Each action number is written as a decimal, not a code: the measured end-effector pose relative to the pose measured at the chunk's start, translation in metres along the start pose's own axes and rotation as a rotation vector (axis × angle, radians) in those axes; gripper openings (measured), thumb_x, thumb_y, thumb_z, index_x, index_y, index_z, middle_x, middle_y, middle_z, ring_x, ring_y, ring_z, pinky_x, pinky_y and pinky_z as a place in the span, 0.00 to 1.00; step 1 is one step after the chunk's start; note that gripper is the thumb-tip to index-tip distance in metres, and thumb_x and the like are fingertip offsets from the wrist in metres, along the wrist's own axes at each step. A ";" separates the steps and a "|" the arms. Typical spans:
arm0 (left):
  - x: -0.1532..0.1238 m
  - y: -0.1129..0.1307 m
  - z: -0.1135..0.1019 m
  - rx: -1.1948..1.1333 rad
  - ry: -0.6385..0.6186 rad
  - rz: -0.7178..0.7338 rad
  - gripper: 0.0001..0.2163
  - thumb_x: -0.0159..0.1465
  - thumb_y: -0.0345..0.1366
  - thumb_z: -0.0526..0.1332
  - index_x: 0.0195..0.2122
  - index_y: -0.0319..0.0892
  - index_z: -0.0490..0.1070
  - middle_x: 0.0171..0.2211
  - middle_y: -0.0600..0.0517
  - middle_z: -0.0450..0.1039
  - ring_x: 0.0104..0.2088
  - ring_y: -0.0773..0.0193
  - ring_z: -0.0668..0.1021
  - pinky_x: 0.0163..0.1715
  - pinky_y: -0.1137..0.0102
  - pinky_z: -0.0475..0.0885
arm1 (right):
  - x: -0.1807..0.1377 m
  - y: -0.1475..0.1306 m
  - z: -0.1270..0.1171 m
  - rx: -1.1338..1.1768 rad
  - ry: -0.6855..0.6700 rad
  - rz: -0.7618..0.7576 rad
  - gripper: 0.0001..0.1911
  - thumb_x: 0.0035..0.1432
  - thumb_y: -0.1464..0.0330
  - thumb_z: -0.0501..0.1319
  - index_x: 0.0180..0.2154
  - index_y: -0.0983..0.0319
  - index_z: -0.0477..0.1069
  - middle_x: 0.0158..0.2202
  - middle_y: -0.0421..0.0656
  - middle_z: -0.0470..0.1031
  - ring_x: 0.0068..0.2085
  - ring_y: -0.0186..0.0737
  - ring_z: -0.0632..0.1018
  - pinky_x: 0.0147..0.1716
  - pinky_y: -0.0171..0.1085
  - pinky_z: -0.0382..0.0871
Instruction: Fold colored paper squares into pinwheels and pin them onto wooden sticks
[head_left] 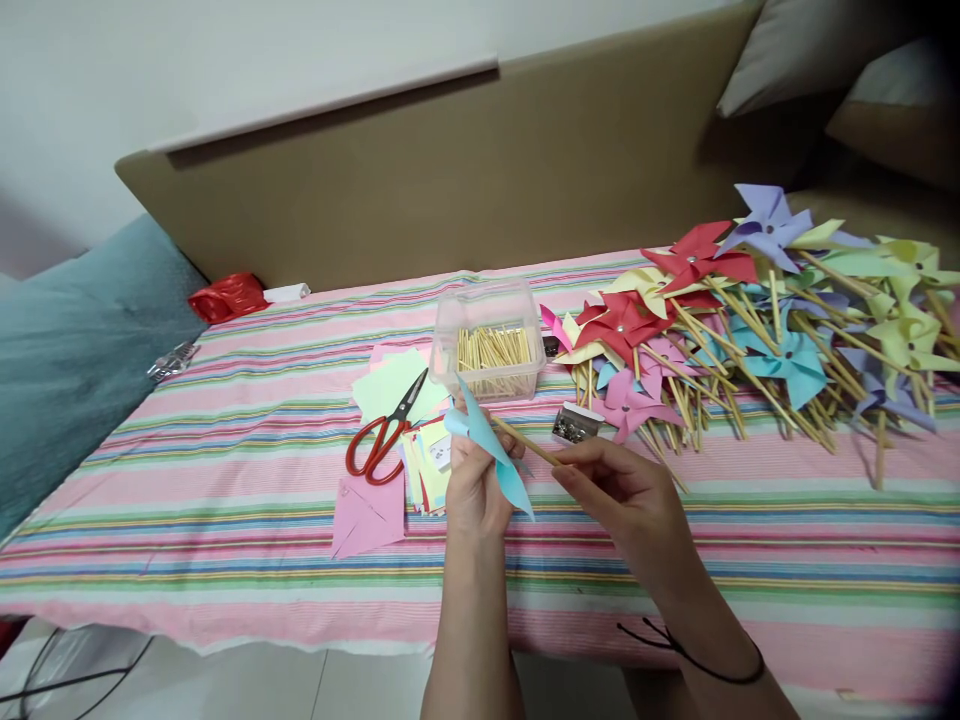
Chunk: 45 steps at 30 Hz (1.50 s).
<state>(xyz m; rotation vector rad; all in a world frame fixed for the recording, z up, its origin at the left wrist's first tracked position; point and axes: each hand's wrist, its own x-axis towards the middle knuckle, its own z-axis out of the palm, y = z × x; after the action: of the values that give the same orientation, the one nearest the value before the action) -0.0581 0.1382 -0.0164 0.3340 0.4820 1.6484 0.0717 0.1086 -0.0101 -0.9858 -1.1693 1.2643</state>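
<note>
A light blue paper pinwheel [491, 448] is in my left hand [474, 490], whose fingers are closed around its folded centre. My right hand [626, 495] pinches a thin wooden stick [529, 442] near one end. The stick's other end reaches the back of the pinwheel; whether the two are joined is hidden by my fingers and the paper. Just behind my hands stands a clear plastic box [487, 300] with many wooden sticks [495, 350]. A small open box of metal pins [576, 424] lies close to my right hand.
Red-handled scissors [375, 455] rest on pale green paper sheets [390, 392], left of my hands. Near them lies a cut pink paper square [369, 515]. Finished pinwheels [690, 320] in several colours are heaped at the right. A red plastic bag [227, 298] sits at the back left.
</note>
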 end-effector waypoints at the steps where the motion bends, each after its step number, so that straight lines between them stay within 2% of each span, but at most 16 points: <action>1: 0.000 0.000 -0.001 0.015 -0.011 0.000 0.26 0.45 0.28 0.73 0.46 0.47 0.70 0.23 0.61 0.69 0.22 0.74 0.72 0.24 0.77 0.66 | -0.001 -0.002 0.001 -0.004 0.021 0.007 0.05 0.54 0.64 0.66 0.31 0.59 0.78 0.19 0.34 0.61 0.21 0.28 0.60 0.20 0.30 0.52; 4: 0.001 0.000 -0.002 0.055 -0.032 -0.002 0.26 0.45 0.29 0.74 0.46 0.48 0.70 0.23 0.60 0.69 0.22 0.74 0.71 0.25 0.77 0.67 | -0.002 -0.006 0.003 -0.013 0.078 0.019 0.05 0.53 0.64 0.67 0.30 0.58 0.79 0.18 0.34 0.60 0.22 0.28 0.59 0.20 0.31 0.52; 10: 0.001 -0.001 -0.002 0.047 -0.036 0.034 0.28 0.43 0.30 0.75 0.46 0.50 0.70 0.26 0.60 0.68 0.23 0.74 0.70 0.26 0.78 0.67 | -0.002 -0.007 0.001 -0.030 0.100 -0.004 0.03 0.52 0.65 0.68 0.30 0.56 0.80 0.17 0.34 0.59 0.21 0.29 0.59 0.20 0.32 0.52; 18: 0.002 0.000 -0.005 0.096 -0.001 0.028 0.20 0.41 0.30 0.76 0.35 0.45 0.72 0.32 0.57 0.70 0.24 0.75 0.68 0.25 0.78 0.68 | -0.003 -0.008 0.000 -0.061 0.127 -0.046 0.03 0.51 0.67 0.68 0.31 0.55 0.81 0.17 0.34 0.60 0.21 0.28 0.58 0.20 0.32 0.50; 25: 0.001 0.003 -0.002 0.101 -0.040 -0.012 0.26 0.44 0.29 0.75 0.45 0.49 0.72 0.33 0.57 0.72 0.24 0.76 0.71 0.27 0.79 0.68 | -0.002 -0.008 -0.001 -0.089 0.128 -0.097 0.04 0.51 0.66 0.68 0.31 0.56 0.82 0.16 0.35 0.60 0.20 0.29 0.58 0.20 0.33 0.50; 29: 0.001 0.001 -0.002 0.148 -0.049 -0.021 0.25 0.45 0.31 0.75 0.44 0.49 0.71 0.35 0.56 0.73 0.29 0.72 0.74 0.32 0.76 0.70 | -0.002 -0.007 -0.001 -0.101 0.113 -0.105 0.06 0.52 0.66 0.67 0.33 0.57 0.82 0.17 0.36 0.63 0.21 0.30 0.58 0.20 0.34 0.50; 35: 0.001 -0.002 0.004 0.127 -0.089 -0.027 0.23 0.46 0.31 0.75 0.41 0.49 0.70 0.31 0.59 0.72 0.30 0.70 0.75 0.37 0.73 0.70 | -0.001 -0.003 -0.001 -0.098 0.120 -0.179 0.06 0.51 0.70 0.67 0.33 0.55 0.82 0.19 0.36 0.66 0.21 0.30 0.60 0.20 0.33 0.54; 39: 0.000 -0.002 0.005 0.114 -0.080 -0.034 0.23 0.45 0.31 0.76 0.41 0.49 0.70 0.25 0.61 0.70 0.29 0.71 0.75 0.40 0.71 0.70 | -0.001 0.000 -0.004 -0.163 0.070 -0.261 0.06 0.52 0.71 0.67 0.34 0.56 0.82 0.19 0.36 0.67 0.21 0.29 0.62 0.19 0.32 0.55; 45: -0.001 -0.001 0.007 0.137 -0.066 -0.046 0.24 0.44 0.34 0.76 0.42 0.50 0.70 0.23 0.61 0.69 0.28 0.71 0.74 0.40 0.72 0.70 | 0.000 -0.004 -0.005 -0.208 0.064 -0.349 0.08 0.51 0.75 0.67 0.33 0.58 0.81 0.17 0.34 0.64 0.19 0.29 0.63 0.18 0.31 0.56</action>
<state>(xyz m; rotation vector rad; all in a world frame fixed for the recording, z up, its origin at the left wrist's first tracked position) -0.0535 0.1379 -0.0110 0.4740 0.5507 1.5580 0.0770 0.1086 -0.0067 -0.9156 -1.3740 0.8415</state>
